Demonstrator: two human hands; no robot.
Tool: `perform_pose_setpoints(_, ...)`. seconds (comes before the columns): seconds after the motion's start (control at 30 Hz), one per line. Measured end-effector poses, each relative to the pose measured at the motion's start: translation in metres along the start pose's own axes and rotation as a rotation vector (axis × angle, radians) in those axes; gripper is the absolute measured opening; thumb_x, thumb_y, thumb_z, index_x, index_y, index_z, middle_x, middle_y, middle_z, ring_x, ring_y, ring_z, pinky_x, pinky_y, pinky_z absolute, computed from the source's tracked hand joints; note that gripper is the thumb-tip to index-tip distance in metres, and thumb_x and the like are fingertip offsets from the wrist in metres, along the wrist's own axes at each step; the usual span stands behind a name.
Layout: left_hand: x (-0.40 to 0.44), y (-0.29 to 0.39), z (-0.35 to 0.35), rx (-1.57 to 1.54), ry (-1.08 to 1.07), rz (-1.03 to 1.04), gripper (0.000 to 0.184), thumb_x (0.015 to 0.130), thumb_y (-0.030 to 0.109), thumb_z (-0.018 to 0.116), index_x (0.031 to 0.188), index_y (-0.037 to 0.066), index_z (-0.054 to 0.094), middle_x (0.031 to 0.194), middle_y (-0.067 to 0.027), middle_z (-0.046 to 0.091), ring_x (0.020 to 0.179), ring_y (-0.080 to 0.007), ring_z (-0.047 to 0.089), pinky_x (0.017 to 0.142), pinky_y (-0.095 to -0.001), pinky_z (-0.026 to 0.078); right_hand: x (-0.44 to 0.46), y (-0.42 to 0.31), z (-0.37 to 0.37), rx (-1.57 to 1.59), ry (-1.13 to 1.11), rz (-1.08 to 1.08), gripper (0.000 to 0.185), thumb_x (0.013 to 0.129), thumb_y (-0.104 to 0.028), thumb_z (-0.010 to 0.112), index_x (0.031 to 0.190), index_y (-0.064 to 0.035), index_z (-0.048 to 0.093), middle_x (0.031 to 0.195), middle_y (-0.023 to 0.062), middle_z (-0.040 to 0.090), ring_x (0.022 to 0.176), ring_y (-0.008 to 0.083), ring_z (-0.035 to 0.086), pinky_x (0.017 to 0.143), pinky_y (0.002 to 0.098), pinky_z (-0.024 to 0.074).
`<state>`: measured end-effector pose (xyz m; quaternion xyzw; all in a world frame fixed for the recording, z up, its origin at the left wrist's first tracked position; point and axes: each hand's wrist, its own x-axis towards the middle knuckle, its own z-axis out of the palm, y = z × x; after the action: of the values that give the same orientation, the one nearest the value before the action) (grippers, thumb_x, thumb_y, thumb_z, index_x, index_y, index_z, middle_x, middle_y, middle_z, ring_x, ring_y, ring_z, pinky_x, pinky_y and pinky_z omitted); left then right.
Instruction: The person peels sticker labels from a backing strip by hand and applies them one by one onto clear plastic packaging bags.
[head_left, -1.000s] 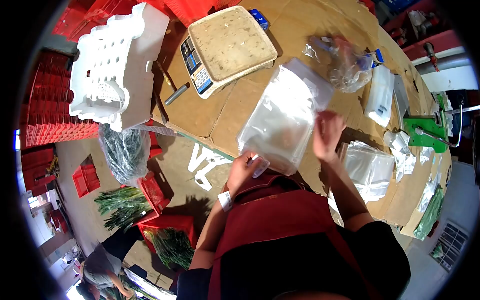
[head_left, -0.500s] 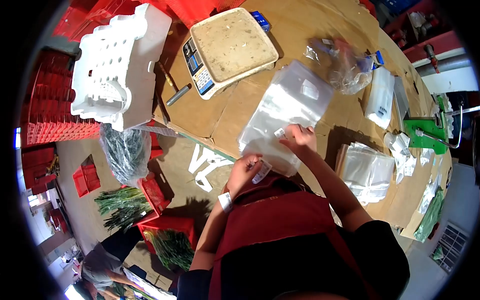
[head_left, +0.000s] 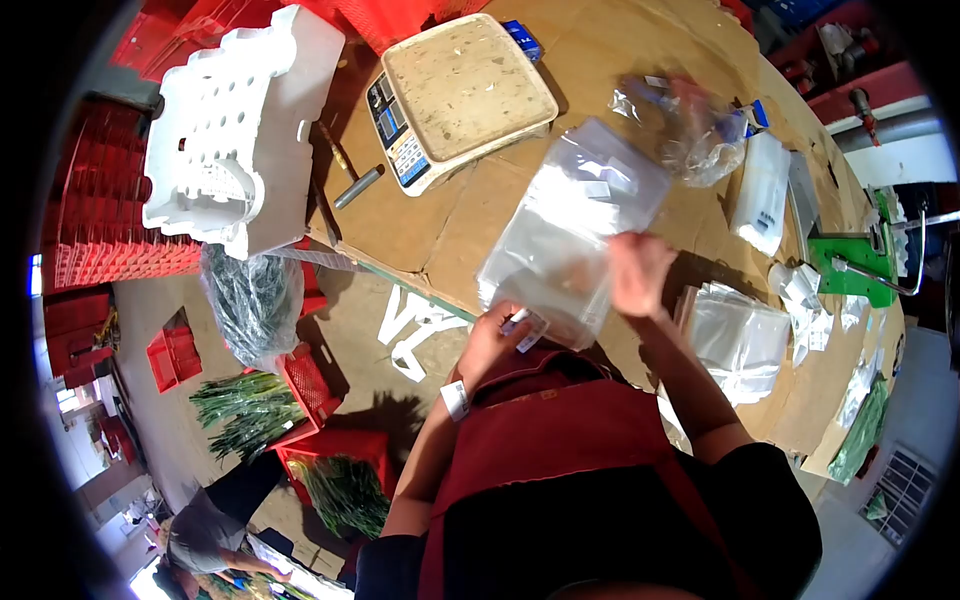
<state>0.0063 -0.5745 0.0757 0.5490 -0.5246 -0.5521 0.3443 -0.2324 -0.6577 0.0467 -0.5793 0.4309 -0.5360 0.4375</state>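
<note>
In the head view, a stack of clear plastic bags (head_left: pixel 540 245) is carried by the cardboard-covered bench (head_left: pixel 445 235), between the scale (head_left: pixel 465 85) and a second stack of bags (head_left: pixel 738 340). Printed labels (head_left: pixel 532 330) are pinched in the left hand (head_left: pixel 487 345) at the near edge of the first stack. The right hand (head_left: pixel 640 272) is blurred over that stack's right side; whether anything is grasped by it cannot be told. A white label (head_left: pixel 597 190) is seen farther up the stack. The top bag could be dragged askew if it is brushed by the quick right hand, since the film looks thin and slippery. Labels could be creased or stuck together if they are squeezed too tightly by the left fingers.
</note>
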Motion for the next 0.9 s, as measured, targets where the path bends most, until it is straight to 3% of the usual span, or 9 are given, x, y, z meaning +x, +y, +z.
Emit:
perform_pose_setpoints(0.03,0.002,0.003,0.003,-0.003,-0.006,0.005,0.01,0.081,0.01,0.063,0.086,0.003,0.057,0.076,-0.0122,0.06,0.068,-0.021,0.059,0.062,-0.0306,0.046,-0.004,-0.013,0.009,0.053,-0.179,-0.027,0.02,0.078,-0.033,0.067,0.083,-0.0139,0.062,0.079,-0.0001,0.06,0.075,0.0163,0.057,0.079,0.0352,0.0365)
perform_pose_setpoints(0.07,0.003,0.009,0.006,0.002,-0.037,0.023,0.011,0.081,0.01,0.064,0.088,0.003,0.058,0.08,-0.0128,0.061,0.071,-0.0217,0.059,0.064,-0.0312,0.047,0.002,-0.058,0.035,-0.648,-0.356,-0.23,0.021,0.076,-0.033,0.07,0.078,-0.0135,0.063,0.073,-0.0004,0.06,0.07,0.0157,0.056,0.077,0.0341,0.0368)
perform_pose_setpoints(0.27,0.002,0.002,-0.007,0.116,-0.094,-0.131,0.01,0.083,0.009,0.062,0.087,0.001,0.056,0.073,-0.0029,0.058,0.067,-0.0078,0.05,0.063,-0.0234,0.042,-0.019,-0.009,0.047,-0.313,-0.197,0.093,0.024,0.067,-0.026,0.077,0.065,-0.0097,0.059,0.055,0.0028,0.058,0.047,0.0159,0.056,0.053,0.0334,0.0437)
perform_pose_setpoints(0.3,0.001,-0.003,-0.01,0.135,-0.096,-0.117,0.011,0.082,0.011,0.063,0.085,0.002,0.057,0.071,-0.0068,0.059,0.064,-0.0135,0.053,0.061,-0.0267,0.043,-0.011,-0.005,0.039,-0.713,-0.196,-0.147,0.026,0.062,-0.026,0.078,0.07,-0.0101,0.06,0.054,0.0035,0.056,0.049,0.0207,0.057,0.059,0.0347,0.0444)
perform_pose_setpoints(0.37,-0.001,-0.014,-0.007,0.153,-0.101,-0.101,0.012,0.081,0.013,0.063,0.083,0.002,0.058,0.068,-0.0108,0.06,0.061,-0.0191,0.057,0.059,-0.0301,0.045,-0.004,-0.005,0.031,-0.915,-0.175,0.021,0.031,0.059,-0.028,0.078,0.077,-0.0118,0.059,0.06,0.0037,0.058,0.056,0.0245,0.058,0.067,0.0369,0.0431)
perform_pose_setpoints(0.6,-0.001,-0.022,-0.007,-0.091,0.013,0.08,0.012,0.08,0.005,0.061,0.073,0.001,0.052,0.069,-0.0079,0.059,0.058,-0.0087,0.048,0.053,-0.025,0.04,-0.024,-0.003,0.019,-0.876,-0.442,-0.226,0.02,0.068,-0.023,0.071,0.079,-0.0121,0.058,0.084,0.0017,0.059,0.088,0.0212,0.057,0.08,0.0366,0.0363)
perform_pose_setpoints(0.73,0.0,-0.016,-0.004,-0.021,0.02,-0.024,0.011,0.081,0.005,0.061,0.074,0.001,0.053,0.07,-0.0087,0.06,0.056,-0.0093,0.049,0.052,-0.025,0.041,-0.011,0.002,0.018,-0.814,-0.518,-0.071,0.014,0.072,-0.02,0.068,0.078,-0.0113,0.058,0.083,0.0024,0.059,0.083,0.0221,0.057,0.08,0.0372,0.0362)
perform_pose_setpoints(0.8,0.0,-0.008,-0.005,0.028,0.053,-0.043,0.01,0.081,0.006,0.062,0.075,0.002,0.055,0.069,-0.0087,0.06,0.056,-0.011,0.051,0.052,-0.0258,0.041,0.008,-0.009,0.003,-0.371,-0.238,0.227,0.011,0.076,-0.017,0.065,0.078,-0.0093,0.058,0.083,0.0039,0.059,0.078,0.0224,0.057,0.078,0.0358,0.0365)
perform_pose_setpoints(0.9,-0.004,-0.01,-0.005,0.071,0.07,-0.083,0.007,0.081,0.007,0.063,0.082,0.002,0.058,0.072,-0.0093,0.06,0.06,-0.0147,0.055,0.055,-0.0276,0.044,0.04,-0.078,0.004,-0.953,0.328,-0.294,0.005,0.082,-0.008,0.056,0.083,-0.0058,0.061,0.081,0.0081,0.06,0.072,0.0226,0.056,0.068,0.0388,0.0376)
